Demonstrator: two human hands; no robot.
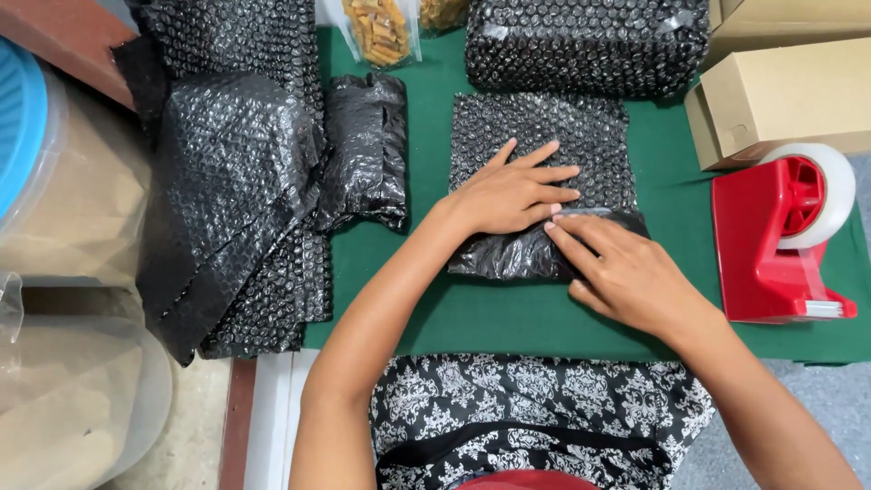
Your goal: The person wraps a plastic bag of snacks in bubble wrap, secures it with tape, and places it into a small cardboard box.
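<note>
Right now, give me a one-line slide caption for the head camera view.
Left hand presses a black bubble-wrap parcel flat while right hand smooths its folded edge, red tape dispenser alongside on green mat.

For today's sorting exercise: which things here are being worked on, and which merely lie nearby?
In hand: left hand; right hand; black bubble-wrap parcel.
Lying about: red tape dispenser; cardboard boxes; loose bubble-wrap sheets; snack bag.
</note>
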